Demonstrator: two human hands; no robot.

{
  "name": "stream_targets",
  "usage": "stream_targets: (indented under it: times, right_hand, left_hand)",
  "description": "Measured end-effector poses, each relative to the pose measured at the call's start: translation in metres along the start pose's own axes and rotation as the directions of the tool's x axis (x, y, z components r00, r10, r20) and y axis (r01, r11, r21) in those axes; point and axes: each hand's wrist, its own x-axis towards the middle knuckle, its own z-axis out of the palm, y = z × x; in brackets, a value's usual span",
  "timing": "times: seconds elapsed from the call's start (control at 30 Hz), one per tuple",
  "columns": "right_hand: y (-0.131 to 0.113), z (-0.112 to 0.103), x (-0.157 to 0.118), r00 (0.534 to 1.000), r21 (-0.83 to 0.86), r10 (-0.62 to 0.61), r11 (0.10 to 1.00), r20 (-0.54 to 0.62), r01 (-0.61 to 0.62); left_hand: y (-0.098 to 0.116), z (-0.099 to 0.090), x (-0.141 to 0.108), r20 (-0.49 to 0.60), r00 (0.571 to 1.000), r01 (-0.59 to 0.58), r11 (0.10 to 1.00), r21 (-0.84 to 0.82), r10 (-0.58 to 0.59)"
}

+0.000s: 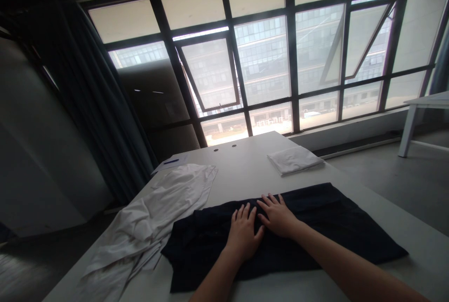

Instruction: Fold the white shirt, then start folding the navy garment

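A dark navy cloth lies spread flat across the near part of the white table. My left hand rests on the middle of it, palm down with the fingers spread. Just to the right, my right hand also lies flat on the cloth near its far edge, fingers apart. The two hands are close together, and neither holds anything. Left of the dark cloth is a rumpled white cloth, loosely heaped along the table's left side.
A folded white cloth sits near the table's right edge. Paper with a blue pen lies at the far left. Beyond are windows, a dark curtain and, at the right, another white table.
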Motion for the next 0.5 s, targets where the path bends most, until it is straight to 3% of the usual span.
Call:
stream_targets:
  times: [0.5]
  right_hand:
    - [0.0, -0.0009, -0.0003, 1.0, 0.013, -0.001, 1.0, 0.0, 0.001]
  left_hand:
    - [-0.0028, 0.0029, 0.0, -0.027, 0.999, -0.02, 0.999, -0.027, 0.019]
